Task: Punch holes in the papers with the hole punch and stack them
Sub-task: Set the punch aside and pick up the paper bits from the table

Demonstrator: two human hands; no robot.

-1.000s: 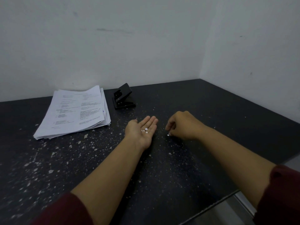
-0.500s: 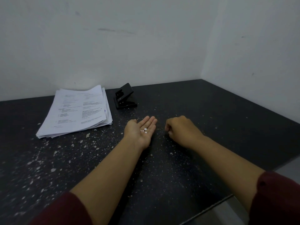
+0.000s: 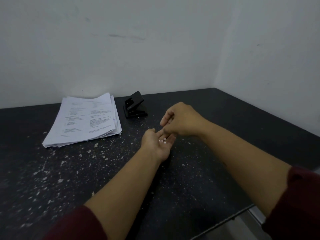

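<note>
1. The dark speckled table [image 3: 225,118] ran back to a white wall [image 3: 121,49] and met a second wall [image 3: 277,66] at the right, forming a corner. Its near edge cut diagonally across the lower right, beside a metal strip [image 3: 225,220].
2. Open tabletop lay to the right of the hands and across the near left, between the sleeves and the papers.
3. One stack of papers [image 3: 84,120] lay flat at the back left, printed side up, its sheets slightly fanned at the right edge. Whether holes were punched in them could not be told.
4. One black hole punch [image 3: 135,105] stood just beside the stack's right edge, near the back wall, its lever raised, well apart from both hands.
5. The left hand [image 3: 159,142] rested palm up on the table, fingers relaxed and nearly straight. About three or four small white paper dots [image 3: 162,140] lay in its palm.
6. The right hand [image 3: 180,120] hovered just above the left fingertips, its fingers curled with thumb and forefinger drawn together; whether they pinched a dot could not be told.
7. Pale flecks [image 3: 69,163] were scattered over the tabletop, thickest at the near left; which were loose scraps and which the surface pattern was unclear.
8. Two dark red sleeves [image 3: 294,205] showed at the bottom edge.
</note>
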